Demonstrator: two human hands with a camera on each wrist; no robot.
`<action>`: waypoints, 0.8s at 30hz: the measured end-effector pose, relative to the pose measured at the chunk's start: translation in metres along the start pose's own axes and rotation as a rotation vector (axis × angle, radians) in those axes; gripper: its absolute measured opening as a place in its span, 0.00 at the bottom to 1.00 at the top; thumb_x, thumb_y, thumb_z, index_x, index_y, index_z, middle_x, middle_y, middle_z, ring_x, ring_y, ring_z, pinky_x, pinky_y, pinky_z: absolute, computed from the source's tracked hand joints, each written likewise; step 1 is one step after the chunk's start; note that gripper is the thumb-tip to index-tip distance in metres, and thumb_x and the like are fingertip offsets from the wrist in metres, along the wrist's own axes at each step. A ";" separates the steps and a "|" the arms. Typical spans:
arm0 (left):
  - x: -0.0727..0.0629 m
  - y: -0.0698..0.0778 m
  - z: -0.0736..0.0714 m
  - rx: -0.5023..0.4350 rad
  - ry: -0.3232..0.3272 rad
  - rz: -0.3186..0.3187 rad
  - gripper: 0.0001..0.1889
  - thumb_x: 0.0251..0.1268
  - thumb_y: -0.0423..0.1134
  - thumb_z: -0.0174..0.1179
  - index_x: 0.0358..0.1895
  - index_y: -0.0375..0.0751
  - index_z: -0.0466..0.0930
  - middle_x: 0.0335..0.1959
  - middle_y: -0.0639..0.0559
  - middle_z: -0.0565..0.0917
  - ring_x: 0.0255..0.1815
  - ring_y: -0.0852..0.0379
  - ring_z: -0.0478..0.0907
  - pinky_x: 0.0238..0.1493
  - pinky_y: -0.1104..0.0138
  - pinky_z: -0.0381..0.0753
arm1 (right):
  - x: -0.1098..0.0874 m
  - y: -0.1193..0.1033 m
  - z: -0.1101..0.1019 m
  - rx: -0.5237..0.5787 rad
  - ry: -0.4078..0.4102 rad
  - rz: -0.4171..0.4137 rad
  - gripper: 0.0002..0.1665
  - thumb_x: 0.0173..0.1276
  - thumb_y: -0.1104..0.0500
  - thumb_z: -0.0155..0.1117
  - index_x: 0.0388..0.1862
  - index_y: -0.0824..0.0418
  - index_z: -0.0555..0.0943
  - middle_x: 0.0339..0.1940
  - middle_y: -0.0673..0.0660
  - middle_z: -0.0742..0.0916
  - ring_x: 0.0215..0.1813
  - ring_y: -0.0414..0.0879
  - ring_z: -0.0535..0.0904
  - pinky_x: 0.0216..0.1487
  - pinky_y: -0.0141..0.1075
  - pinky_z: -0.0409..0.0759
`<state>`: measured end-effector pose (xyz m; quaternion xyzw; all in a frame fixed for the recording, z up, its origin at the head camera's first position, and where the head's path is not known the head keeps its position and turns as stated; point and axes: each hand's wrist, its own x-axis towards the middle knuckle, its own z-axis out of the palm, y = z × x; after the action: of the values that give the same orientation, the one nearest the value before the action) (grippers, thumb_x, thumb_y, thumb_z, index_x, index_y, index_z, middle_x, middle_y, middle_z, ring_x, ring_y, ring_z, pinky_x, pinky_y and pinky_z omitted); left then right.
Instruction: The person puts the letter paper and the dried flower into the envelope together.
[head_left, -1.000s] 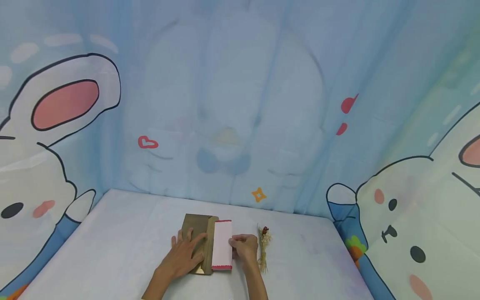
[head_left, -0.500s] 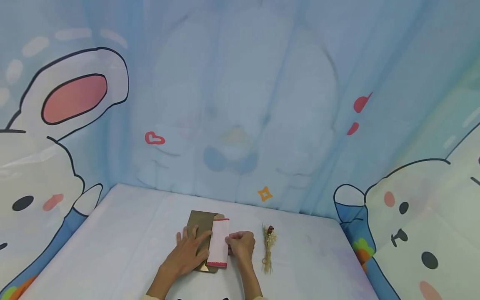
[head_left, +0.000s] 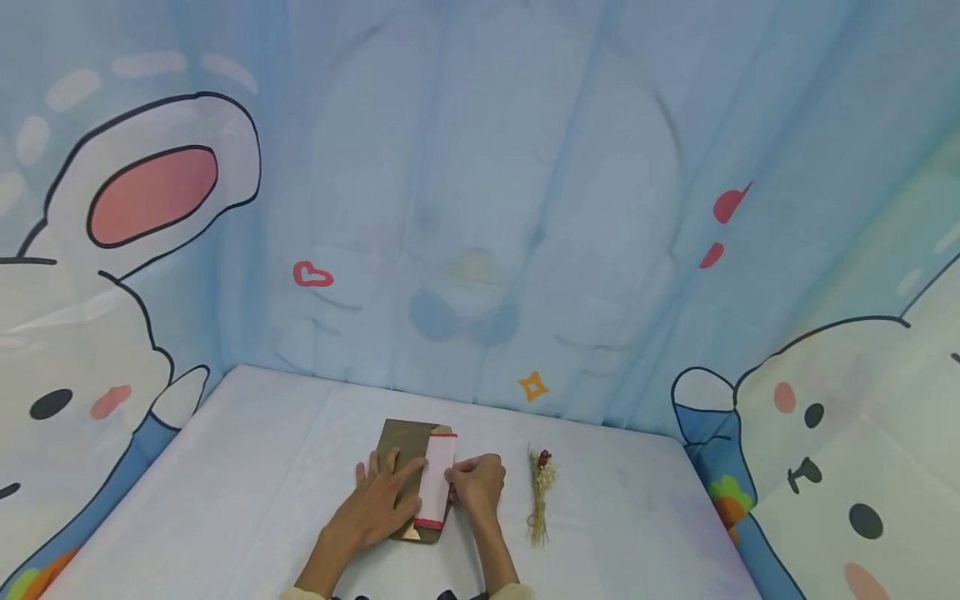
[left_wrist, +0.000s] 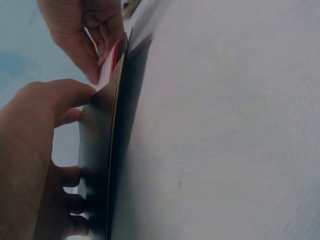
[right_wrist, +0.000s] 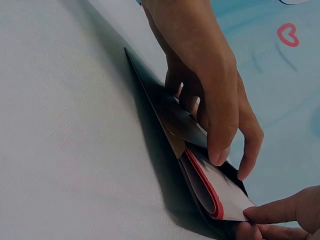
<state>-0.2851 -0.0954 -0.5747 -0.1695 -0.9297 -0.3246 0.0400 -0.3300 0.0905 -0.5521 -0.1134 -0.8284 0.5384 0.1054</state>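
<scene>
A dark gold envelope [head_left: 402, 440] lies flat on the white table. My left hand [head_left: 372, 506] rests on it with spread fingers, thumb and index finger near the folded letter paper. That paper [head_left: 437, 481], pale pink with red edges, sits partly inside the envelope along its right side. My right hand [head_left: 481, 485] pinches the paper's outer right edge between thumb and fingers. In the right wrist view, the folded layers of the paper [right_wrist: 222, 189] show at the envelope's opening, and its inner part is hidden. The left wrist view shows the envelope [left_wrist: 95, 145] edge-on beneath my left fingers.
A small bunch of dried flowers [head_left: 539, 496] with a dark red bloom lies on the table, right of my right hand. Behind the table [head_left: 622, 500] hangs a pale blue cloth [head_left: 480, 167] printed with cartoon rabbits.
My right hand and the folded paper have moved left relative to the envelope, so less paper sticks out. My left hand stays on the envelope. The head view has shifted slightly.
</scene>
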 end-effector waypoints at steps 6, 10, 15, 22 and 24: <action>-0.002 0.001 -0.002 -0.015 -0.005 0.005 0.33 0.82 0.55 0.55 0.84 0.51 0.67 0.83 0.20 0.62 0.81 0.06 0.52 0.76 0.17 0.52 | -0.001 -0.002 0.006 0.013 -0.037 0.000 0.05 0.57 0.77 0.77 0.27 0.72 0.88 0.20 0.60 0.88 0.14 0.41 0.81 0.19 0.34 0.85; -0.001 0.001 -0.003 -0.022 0.003 0.004 0.32 0.82 0.54 0.57 0.83 0.51 0.68 0.83 0.20 0.63 0.81 0.06 0.52 0.76 0.17 0.52 | -0.001 -0.005 0.010 0.013 -0.052 -0.024 0.06 0.58 0.77 0.77 0.27 0.72 0.88 0.20 0.61 0.89 0.15 0.41 0.82 0.20 0.33 0.85; 0.000 0.000 -0.004 -0.024 0.010 0.003 0.32 0.81 0.54 0.58 0.83 0.52 0.69 0.83 0.21 0.63 0.82 0.07 0.52 0.76 0.17 0.52 | -0.001 -0.008 0.014 0.009 -0.076 -0.036 0.04 0.59 0.77 0.76 0.28 0.72 0.89 0.21 0.62 0.90 0.17 0.42 0.84 0.21 0.32 0.86; 0.000 0.000 -0.004 -0.046 0.003 -0.003 0.33 0.81 0.53 0.58 0.84 0.51 0.68 0.84 0.20 0.61 0.82 0.06 0.50 0.77 0.17 0.50 | -0.004 -0.010 0.020 0.026 -0.110 -0.056 0.04 0.58 0.78 0.76 0.28 0.74 0.89 0.21 0.64 0.90 0.16 0.41 0.85 0.20 0.32 0.86; 0.000 0.000 -0.005 -0.048 0.000 -0.005 0.33 0.81 0.53 0.57 0.84 0.51 0.67 0.84 0.20 0.61 0.82 0.06 0.50 0.77 0.17 0.49 | -0.003 -0.011 0.022 0.030 -0.117 -0.062 0.04 0.58 0.78 0.76 0.28 0.74 0.89 0.21 0.64 0.90 0.15 0.41 0.85 0.20 0.32 0.85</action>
<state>-0.2853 -0.0984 -0.5713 -0.1683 -0.9221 -0.3468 0.0354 -0.3340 0.0660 -0.5510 -0.0542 -0.8280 0.5530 0.0753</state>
